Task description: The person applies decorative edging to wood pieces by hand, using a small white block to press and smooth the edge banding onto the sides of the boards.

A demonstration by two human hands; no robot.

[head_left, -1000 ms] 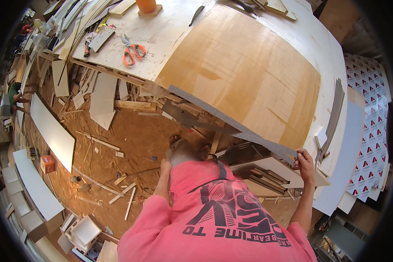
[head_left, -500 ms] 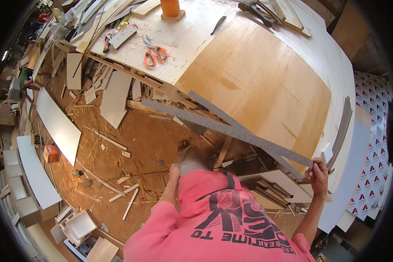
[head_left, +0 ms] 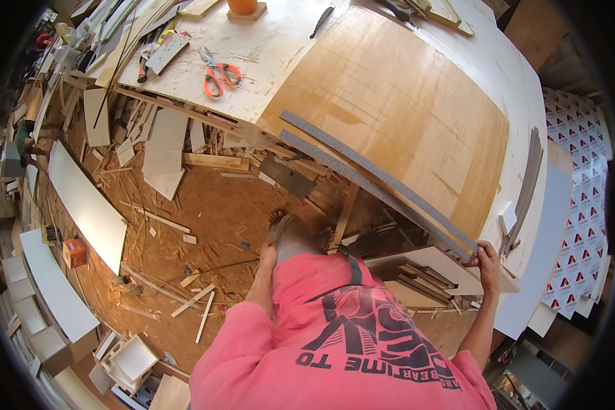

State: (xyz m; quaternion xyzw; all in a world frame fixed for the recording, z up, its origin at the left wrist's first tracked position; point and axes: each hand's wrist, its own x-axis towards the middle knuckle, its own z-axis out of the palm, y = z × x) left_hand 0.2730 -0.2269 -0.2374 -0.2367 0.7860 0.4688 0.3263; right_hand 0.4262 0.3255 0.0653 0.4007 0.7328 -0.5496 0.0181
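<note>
My right hand is closed on the right end of a long, narrow grey strip. That strip stretches over the near side of a brown wooden panel. A second grey strip runs almost parallel along the panel's near edge, and its right end comes close to my fingers. Whether those fingers also touch it I cannot tell. My left hand is down beside my leg, its fingers mostly hidden. The panel lies on a large white worktable.
Orange-handled snips, a hammer and an orange container are on the table. Dark curved strips lie at its right side. Wood offcuts litter the floor. A person crouches at far left by a white board.
The held grey strip's far end has swung away from me, crossing over the second strip, onto the brown panel. My right hand still grips its end. The whole view has shifted slightly.
</note>
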